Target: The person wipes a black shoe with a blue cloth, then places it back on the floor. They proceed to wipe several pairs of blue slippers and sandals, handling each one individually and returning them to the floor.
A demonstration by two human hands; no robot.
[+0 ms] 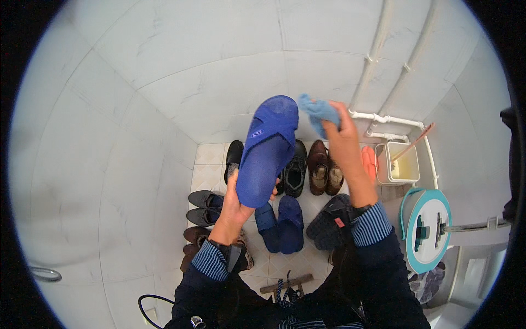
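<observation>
A blue rubber slide slipper (267, 164) is held up in front of me, toe end away from me and insole facing up. My left hand (238, 193) grips it around the heel, fingers curling under its right edge. Just right of its toe, my right hand (343, 131) pinches a bunched light-blue cloth (318, 113), apart from the slipper. On the floor below lie a pair of blue slippers (291, 224) side by side. Dark padded slippers (331, 222) with a red tag sit under my right forearm.
Black shoes (295, 172) and brown leather shoes (317, 168) line the back wall; more dark shoes (205, 199) stand left. At right are orange slippers (368, 162), a white bucket (402, 174) with a stick, a teal-rimmed mop bucket (427, 255) and white pipes (386, 119). A wooden stool (302, 280) is below me.
</observation>
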